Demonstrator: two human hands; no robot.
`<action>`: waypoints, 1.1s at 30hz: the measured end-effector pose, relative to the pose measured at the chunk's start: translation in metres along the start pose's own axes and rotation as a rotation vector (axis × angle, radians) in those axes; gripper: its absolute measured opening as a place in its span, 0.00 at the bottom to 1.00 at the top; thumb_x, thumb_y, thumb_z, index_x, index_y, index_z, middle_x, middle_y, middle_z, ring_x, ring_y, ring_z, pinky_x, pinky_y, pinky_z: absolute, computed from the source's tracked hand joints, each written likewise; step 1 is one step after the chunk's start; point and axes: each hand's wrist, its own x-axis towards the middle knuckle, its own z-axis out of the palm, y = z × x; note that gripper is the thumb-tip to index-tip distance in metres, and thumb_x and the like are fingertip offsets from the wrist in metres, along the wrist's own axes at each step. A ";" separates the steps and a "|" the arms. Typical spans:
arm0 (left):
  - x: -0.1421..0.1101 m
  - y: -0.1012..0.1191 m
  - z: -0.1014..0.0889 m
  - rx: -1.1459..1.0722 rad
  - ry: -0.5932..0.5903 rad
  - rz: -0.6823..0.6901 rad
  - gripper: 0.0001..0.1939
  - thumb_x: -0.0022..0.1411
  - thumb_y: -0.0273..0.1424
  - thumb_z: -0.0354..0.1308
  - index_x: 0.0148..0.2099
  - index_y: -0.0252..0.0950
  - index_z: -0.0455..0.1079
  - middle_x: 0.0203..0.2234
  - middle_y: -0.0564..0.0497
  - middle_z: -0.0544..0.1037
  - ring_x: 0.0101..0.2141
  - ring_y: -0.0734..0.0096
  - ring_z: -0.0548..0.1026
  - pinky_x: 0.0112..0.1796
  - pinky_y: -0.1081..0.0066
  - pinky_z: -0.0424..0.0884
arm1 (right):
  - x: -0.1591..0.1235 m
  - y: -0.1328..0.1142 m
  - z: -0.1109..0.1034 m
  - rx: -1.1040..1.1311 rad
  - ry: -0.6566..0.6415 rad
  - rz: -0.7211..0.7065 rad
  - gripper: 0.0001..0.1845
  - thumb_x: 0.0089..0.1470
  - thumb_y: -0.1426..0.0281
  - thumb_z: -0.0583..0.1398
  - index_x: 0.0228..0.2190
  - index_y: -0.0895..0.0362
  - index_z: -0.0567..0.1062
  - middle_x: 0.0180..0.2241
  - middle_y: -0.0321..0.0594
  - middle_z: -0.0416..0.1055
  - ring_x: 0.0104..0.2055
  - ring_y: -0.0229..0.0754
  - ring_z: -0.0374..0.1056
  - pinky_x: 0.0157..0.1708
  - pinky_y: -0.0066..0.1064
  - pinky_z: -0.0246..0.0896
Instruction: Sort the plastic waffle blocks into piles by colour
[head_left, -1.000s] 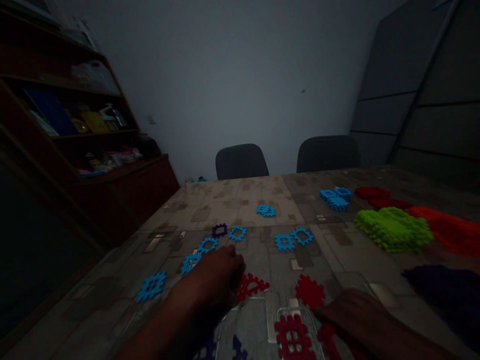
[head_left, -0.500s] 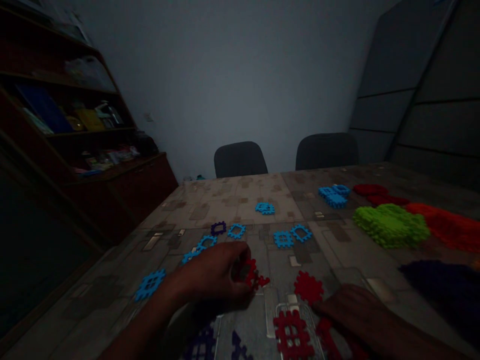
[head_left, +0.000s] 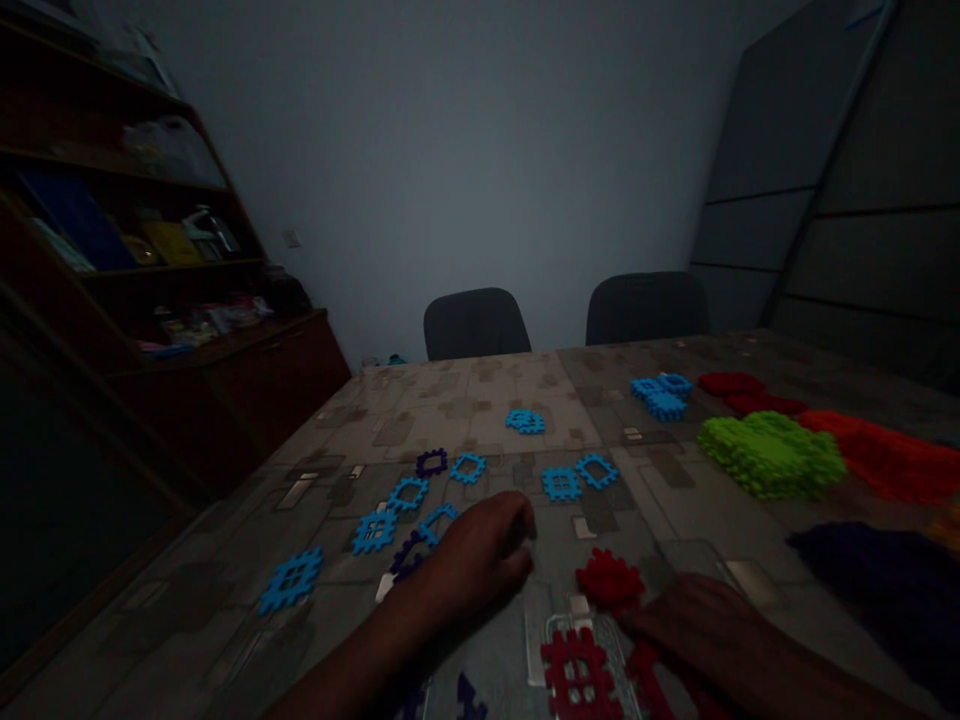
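My left hand [head_left: 484, 550] hovers low over the patterned table [head_left: 465, 400] with its fingers curled shut; the red triangular piece it picked up is hidden inside them. Just left of it lie a dark purple piece [head_left: 409, 555] and several flat blue pieces [head_left: 375, 528]. My right hand [head_left: 697, 620] rests palm down at the lower right, fingers stretched out, touching red pieces. A round red piece [head_left: 609, 580] sits between the hands and a square red grid piece [head_left: 579, 680] lies in front of it.
Heaps of pieces fill the right side: green [head_left: 772, 455], orange-red [head_left: 885, 455], dark purple [head_left: 877, 570], a blue stack [head_left: 660, 393], a red stack [head_left: 731, 385]. Two dark chairs [head_left: 474, 322] stand at the far edge. A wooden shelf unit [head_left: 150, 300] lines the left wall.
My left hand closed on the red triangular piece, lifted it off the table and shifted right; the piece is now out of sight in the fingers. My right hand stayed put.
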 end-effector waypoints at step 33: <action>-0.012 0.022 -0.006 0.158 -0.210 0.088 0.05 0.60 0.24 0.59 0.35 0.41 0.69 0.37 0.51 0.79 0.38 0.63 0.77 0.41 0.67 0.70 | 0.091 -0.025 -0.090 -0.038 -0.264 0.069 0.27 0.49 0.82 0.63 0.51 0.53 0.75 0.45 0.41 0.74 0.51 0.50 0.68 0.55 0.47 0.61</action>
